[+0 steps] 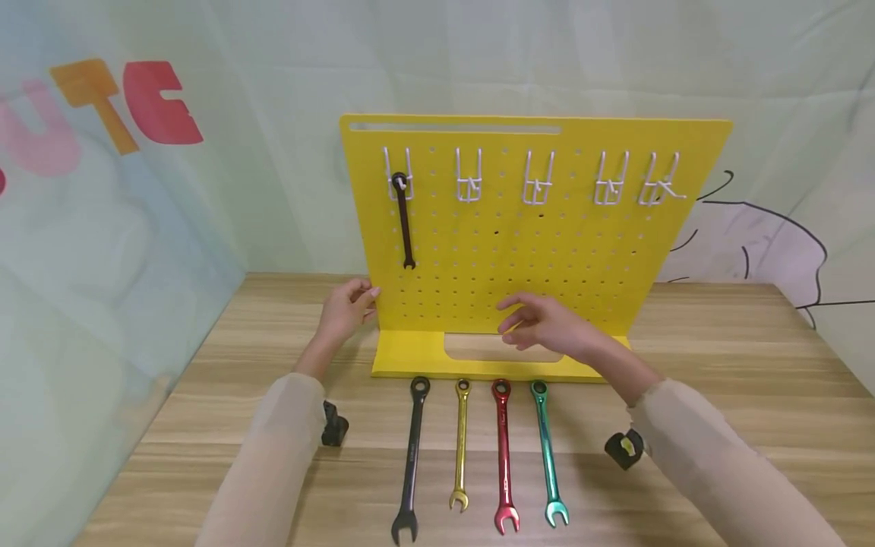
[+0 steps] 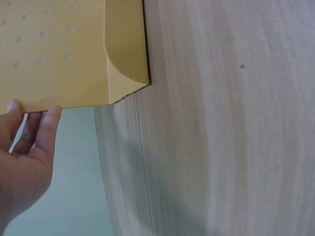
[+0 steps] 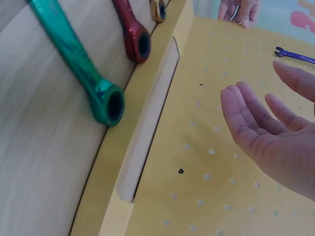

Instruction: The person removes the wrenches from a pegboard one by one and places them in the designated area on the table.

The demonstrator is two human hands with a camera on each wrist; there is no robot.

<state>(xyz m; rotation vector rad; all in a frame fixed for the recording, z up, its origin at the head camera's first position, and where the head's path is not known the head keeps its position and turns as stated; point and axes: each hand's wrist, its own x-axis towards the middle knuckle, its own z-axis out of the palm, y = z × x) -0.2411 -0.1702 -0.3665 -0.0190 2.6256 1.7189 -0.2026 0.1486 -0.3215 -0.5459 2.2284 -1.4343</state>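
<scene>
A yellow pegboard (image 1: 465,258) stands upright on its base on the table. At its left edge my left hand (image 1: 347,310) pinches the board, thumb and fingertips on the rim, as the left wrist view also shows the hand (image 2: 29,152). My right hand (image 1: 540,323) hovers before the lower middle of the board, fingers loosely bent and holding nothing. A small dark wrench (image 1: 405,224) hangs from the leftmost hook. In front of the base lie a black wrench (image 1: 412,460), a gold wrench (image 1: 461,448), a red wrench (image 1: 503,456) and a green wrench (image 1: 548,452).
Several white wire hooks (image 1: 469,182) line the board's upper part; the rightmost hook (image 1: 659,186) has its prong bent sideways. Black clip-like pieces sit near each forearm, one at the left wrist (image 1: 333,425) and one at the right (image 1: 624,448). A printed cloth (image 1: 287,114) hangs behind the table.
</scene>
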